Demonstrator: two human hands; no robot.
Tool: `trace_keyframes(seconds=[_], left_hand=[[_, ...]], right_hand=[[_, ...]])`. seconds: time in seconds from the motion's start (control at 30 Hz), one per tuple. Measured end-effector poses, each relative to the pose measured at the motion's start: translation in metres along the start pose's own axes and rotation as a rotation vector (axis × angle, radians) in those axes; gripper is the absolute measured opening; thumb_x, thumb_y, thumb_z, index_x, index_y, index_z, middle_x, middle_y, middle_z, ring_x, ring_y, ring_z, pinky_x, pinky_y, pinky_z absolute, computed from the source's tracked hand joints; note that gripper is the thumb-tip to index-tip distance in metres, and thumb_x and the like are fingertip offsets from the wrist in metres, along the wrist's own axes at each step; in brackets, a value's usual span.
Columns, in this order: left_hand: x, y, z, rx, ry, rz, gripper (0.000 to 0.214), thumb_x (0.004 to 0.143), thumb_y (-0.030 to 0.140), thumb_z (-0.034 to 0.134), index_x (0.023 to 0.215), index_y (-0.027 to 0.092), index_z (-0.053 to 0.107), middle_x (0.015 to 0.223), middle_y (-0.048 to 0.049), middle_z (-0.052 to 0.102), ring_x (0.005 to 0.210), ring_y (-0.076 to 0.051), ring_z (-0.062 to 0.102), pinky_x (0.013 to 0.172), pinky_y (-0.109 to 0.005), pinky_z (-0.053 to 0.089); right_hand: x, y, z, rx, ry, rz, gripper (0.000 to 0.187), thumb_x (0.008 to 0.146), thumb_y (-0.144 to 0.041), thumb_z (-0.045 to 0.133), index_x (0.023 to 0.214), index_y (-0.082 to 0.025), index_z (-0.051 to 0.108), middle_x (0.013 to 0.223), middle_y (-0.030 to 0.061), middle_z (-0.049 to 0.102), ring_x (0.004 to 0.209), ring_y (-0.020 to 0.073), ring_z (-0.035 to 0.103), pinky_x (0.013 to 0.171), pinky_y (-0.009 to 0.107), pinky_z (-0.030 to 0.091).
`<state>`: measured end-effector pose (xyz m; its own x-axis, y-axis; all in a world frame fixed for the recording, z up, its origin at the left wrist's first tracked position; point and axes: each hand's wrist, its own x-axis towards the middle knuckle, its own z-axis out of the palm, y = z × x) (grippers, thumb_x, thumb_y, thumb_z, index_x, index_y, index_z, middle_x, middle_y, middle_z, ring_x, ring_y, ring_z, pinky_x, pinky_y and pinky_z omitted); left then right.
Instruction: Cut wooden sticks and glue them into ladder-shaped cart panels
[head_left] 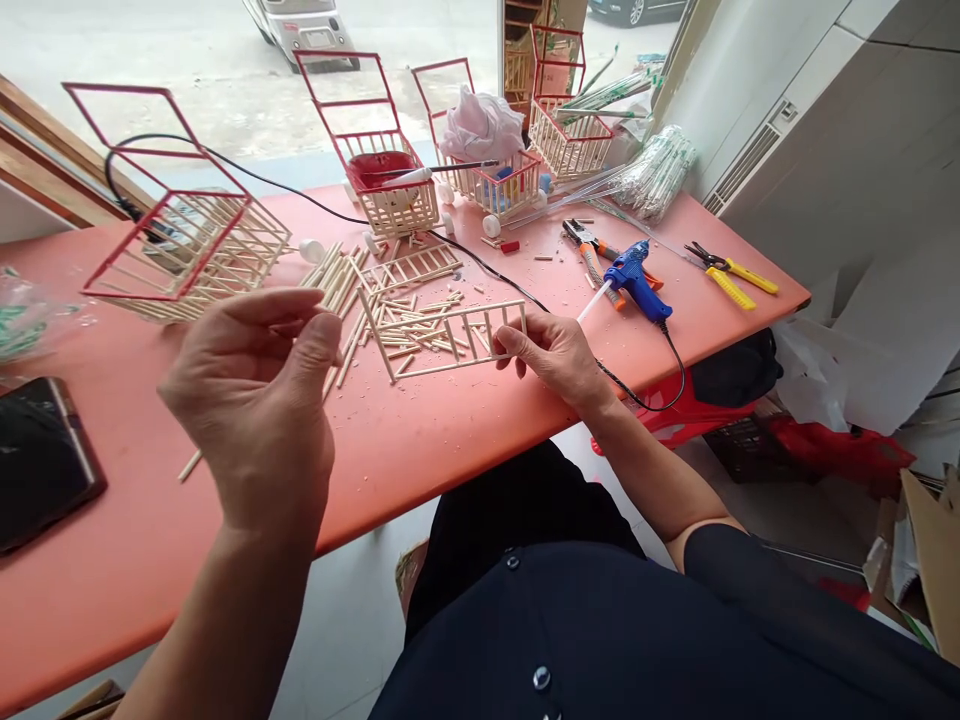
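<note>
My right hand (551, 355) grips one end of a ladder-like wooden stick frame (453, 342), thumb on top, and holds it tilted above the table. Several rungs stand near that end, while the far end is a bare rectangle. My left hand (259, 400) is raised to the left of the frame, thumb and fingertips pinched together; whatever may be between them is hidden. Beneath the frame lie short loose wooden sticks (412, 335). A bundle of longer sticks (330, 275) is behind my left hand. A second ladder-like panel (412, 268) rests behind the pile.
On the pink table (450, 430) are a blue glue gun (637, 280), orange-handled pliers (589, 255) and yellow-handled pliers (731, 275). Red-trimmed stick carts (401, 215) line the back, one holding a red bowl (382, 168). A black cable (502, 275) crosses the table. A dark device (45, 460) lies left.
</note>
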<state>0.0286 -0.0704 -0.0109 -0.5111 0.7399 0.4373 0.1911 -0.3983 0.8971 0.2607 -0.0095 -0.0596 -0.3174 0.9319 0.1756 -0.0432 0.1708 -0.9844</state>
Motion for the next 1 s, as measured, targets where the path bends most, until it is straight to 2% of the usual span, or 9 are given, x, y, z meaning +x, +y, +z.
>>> trace_keyframes(seconds=[0.07, 0.13, 0.2, 0.3, 0.37, 0.6, 0.8, 1.0], left_hand=[[-0.008, 0.009, 0.002, -0.022, -0.104, -0.096, 0.011, 0.083, 0.015, 0.083, 0.092, 0.022, 0.081, 0.069, 0.0040, 0.065, 0.058, -0.013, 0.056, 0.058, -0.032, 0.042], [-0.015, 0.013, 0.004, 0.097, -0.221, -0.148, 0.005, 0.087, 0.021, 0.082, 0.091, 0.021, 0.084, 0.065, 0.0037, 0.066, 0.053, -0.012, 0.053, 0.053, -0.032, 0.038], [-0.018, 0.010, 0.006, 0.294, -0.267, -0.076, 0.007, 0.090, 0.028, 0.083, 0.093, 0.022, 0.087, 0.070, 0.0017, 0.074, 0.059, -0.014, 0.059, 0.058, -0.032, 0.043], [-0.017, 0.002, 0.012, 0.512, -0.287, 0.085, 0.013, 0.094, 0.036, 0.081, 0.092, 0.025, 0.087, 0.075, 0.0014, 0.077, 0.068, -0.017, 0.065, 0.070, -0.032, 0.048], [-0.016, -0.002, 0.017, 0.576, -0.310, 0.121, 0.015, 0.095, 0.038, 0.079, 0.092, 0.025, 0.087, 0.071, 0.0021, 0.073, 0.065, -0.017, 0.062, 0.070, -0.032, 0.047], [-0.022, -0.010, 0.031, 0.703, -0.320, 0.124, 0.023, 0.096, 0.045, 0.077, 0.093, 0.024, 0.086, 0.064, 0.0021, 0.066, 0.061, -0.017, 0.055, 0.068, -0.033, 0.038], [-0.023, -0.013, 0.036, 0.732, -0.326, 0.109, 0.027, 0.097, 0.047, 0.074, 0.094, 0.024, 0.087, 0.068, 0.0001, 0.071, 0.064, -0.019, 0.059, 0.071, -0.034, 0.040], [-0.024, -0.010, 0.040, 0.722, -0.325, 0.117, 0.026, 0.096, 0.043, 0.072, 0.085, 0.022, 0.084, 0.065, 0.0010, 0.070, 0.062, -0.017, 0.060, 0.068, -0.032, 0.042]], right_hand=[[0.000, 0.001, 0.001, -0.010, 0.024, -0.011, 0.062, 0.086, -0.080, 0.082, 0.086, -0.018, 0.074, 0.086, 0.0047, 0.078, 0.070, 0.0141, 0.072, 0.056, 0.024, 0.052], [-0.001, 0.001, 0.003, -0.017, 0.052, -0.024, 0.063, 0.086, -0.081, 0.081, 0.087, -0.019, 0.074, 0.084, 0.0043, 0.077, 0.069, 0.0141, 0.071, 0.057, 0.024, 0.053], [-0.003, 0.000, 0.005, -0.015, 0.075, -0.026, 0.063, 0.085, -0.082, 0.081, 0.087, -0.019, 0.074, 0.083, 0.0039, 0.077, 0.069, 0.0141, 0.070, 0.058, 0.025, 0.055], [-0.005, -0.002, 0.007, 0.002, 0.098, -0.022, 0.063, 0.083, -0.081, 0.083, 0.086, -0.019, 0.073, 0.081, 0.0033, 0.076, 0.069, 0.0142, 0.070, 0.059, 0.026, 0.055], [-0.006, -0.003, 0.008, 0.012, 0.106, -0.030, 0.063, 0.083, -0.080, 0.084, 0.086, -0.019, 0.073, 0.081, 0.0031, 0.075, 0.069, 0.0142, 0.070, 0.059, 0.026, 0.054], [-0.009, -0.002, 0.007, -0.031, 0.091, -0.043, 0.062, 0.087, -0.081, 0.080, 0.088, -0.019, 0.074, 0.083, 0.0031, 0.076, 0.073, 0.0157, 0.072, 0.067, 0.028, 0.058], [-0.010, 0.000, 0.006, -0.011, 0.075, -0.065, 0.058, 0.090, -0.076, 0.081, 0.088, -0.019, 0.074, 0.083, 0.0029, 0.076, 0.075, 0.0154, 0.073, 0.068, 0.027, 0.058], [-0.011, 0.002, 0.006, 0.002, 0.069, -0.070, 0.058, 0.089, -0.076, 0.082, 0.089, -0.018, 0.075, 0.082, 0.0021, 0.076, 0.073, 0.0150, 0.073, 0.069, 0.027, 0.058]])
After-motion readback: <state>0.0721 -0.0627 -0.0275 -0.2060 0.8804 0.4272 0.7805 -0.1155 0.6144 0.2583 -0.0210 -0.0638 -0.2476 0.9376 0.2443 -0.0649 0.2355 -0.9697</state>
